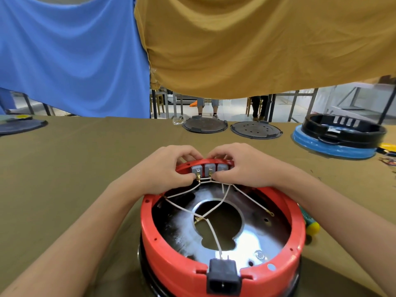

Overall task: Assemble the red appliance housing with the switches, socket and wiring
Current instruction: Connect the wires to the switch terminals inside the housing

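A round red housing (171, 245) stands upside down on the table in front of me, with a shiny metal plate (252, 236) inside. Three grey switches (209, 168) sit in a curved red panel (205, 162) at its far rim. My left hand (169, 168) grips the panel's left end, its thumb by a brass terminal. My right hand (244, 166) grips the right end, its thumb at the middle switch. White wires (212, 209) run from the switches across the plate. A black socket (222, 277) sits in the near rim.
Two dark round plates (204, 125) (256, 130) lie at the table's far edge. A black ring on a blue base (338, 144) stands far right. A green-yellow screwdriver handle (311, 227) lies right of the housing. Blue and mustard cloths hang above. People's legs stand beyond the table.
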### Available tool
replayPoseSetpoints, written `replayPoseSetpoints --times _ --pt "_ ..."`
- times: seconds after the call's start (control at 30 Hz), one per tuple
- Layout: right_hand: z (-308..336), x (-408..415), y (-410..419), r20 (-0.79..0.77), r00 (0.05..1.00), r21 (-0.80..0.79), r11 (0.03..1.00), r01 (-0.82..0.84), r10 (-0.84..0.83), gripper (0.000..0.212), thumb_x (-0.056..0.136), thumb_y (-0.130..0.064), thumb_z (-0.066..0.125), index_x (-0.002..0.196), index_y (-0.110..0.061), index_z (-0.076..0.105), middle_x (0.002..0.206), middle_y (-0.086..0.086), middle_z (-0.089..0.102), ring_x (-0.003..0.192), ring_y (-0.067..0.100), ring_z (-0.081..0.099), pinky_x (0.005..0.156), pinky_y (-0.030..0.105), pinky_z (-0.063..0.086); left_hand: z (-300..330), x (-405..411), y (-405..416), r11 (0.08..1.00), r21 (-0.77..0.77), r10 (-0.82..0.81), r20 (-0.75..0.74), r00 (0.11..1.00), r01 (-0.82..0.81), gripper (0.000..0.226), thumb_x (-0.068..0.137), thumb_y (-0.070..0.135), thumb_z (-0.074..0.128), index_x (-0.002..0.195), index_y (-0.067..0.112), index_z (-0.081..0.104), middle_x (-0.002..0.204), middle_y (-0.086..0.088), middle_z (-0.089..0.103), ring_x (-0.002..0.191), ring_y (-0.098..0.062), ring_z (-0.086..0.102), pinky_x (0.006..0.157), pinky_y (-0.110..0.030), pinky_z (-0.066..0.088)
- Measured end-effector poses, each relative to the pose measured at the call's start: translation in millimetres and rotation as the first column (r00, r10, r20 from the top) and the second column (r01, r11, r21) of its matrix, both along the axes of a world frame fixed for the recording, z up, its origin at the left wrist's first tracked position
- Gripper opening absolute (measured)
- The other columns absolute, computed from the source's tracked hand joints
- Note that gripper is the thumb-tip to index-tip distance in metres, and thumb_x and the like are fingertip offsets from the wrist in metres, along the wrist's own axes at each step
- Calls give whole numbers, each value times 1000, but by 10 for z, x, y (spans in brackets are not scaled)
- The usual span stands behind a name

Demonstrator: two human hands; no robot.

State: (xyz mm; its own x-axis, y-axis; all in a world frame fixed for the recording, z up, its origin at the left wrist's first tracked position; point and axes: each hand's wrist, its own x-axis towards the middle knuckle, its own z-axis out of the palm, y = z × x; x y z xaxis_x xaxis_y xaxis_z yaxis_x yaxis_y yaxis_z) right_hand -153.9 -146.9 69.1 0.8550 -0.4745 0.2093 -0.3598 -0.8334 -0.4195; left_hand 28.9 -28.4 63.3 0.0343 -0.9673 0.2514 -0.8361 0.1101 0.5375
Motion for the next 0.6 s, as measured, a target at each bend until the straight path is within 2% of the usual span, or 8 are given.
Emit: replayPoseSetpoints --times 0.2,0.33,0.43,0.53,0.6 --pt "1 3 -52 53 999 110 994 0 -6 25 82 -25 70 107 -31 71 84 -10 70 75 5 65 70 23 53 4 1 -12 1000 -11 1 5 1000 -1 30 83 17 71 109 32 67 92 14 71 78 -6 69 80 -32 57" --pt "-7 -11 -53 43 999 21 1000 -1 0 29 82 -26 72 110 -33 72 84 -17 69 75 -1 63 69 17 49 6 -1 -8 1000 -19 -2 33 999 2 30 82 19 73 109 31 68 93 13 72 79 -5 69 79 -28 57" --pt "-14 -12 -33 26 1000 -50 999 -7 9 28 85 -28 70 113 -34 71 89 -15 71 78 0 63 74 23 52 8 -3 5 999 -36 -10 52 999 11 29 82 18 73 108 31 69 90 12 72 78 -4 69 76 -24 55" --pt "-26 -3 -23 2 1000 -116 993 -7 8 27 86 -30 68 112 -33 71 90 -9 71 79 9 64 75 34 54 10 -1 8 999 -44 -9 67 998 12 28 83 18 73 108 31 69 89 12 72 77 -5 68 75 -23 54" --pt "-20 -4 -17 -11 1000 -128 992 -5 4 27 86 -30 67 114 -33 70 90 -9 70 80 9 63 75 36 54 8 0 8 999 -45 -4 71 997 7 28 83 19 73 108 31 69 89 12 72 77 -4 68 76 -25 55"
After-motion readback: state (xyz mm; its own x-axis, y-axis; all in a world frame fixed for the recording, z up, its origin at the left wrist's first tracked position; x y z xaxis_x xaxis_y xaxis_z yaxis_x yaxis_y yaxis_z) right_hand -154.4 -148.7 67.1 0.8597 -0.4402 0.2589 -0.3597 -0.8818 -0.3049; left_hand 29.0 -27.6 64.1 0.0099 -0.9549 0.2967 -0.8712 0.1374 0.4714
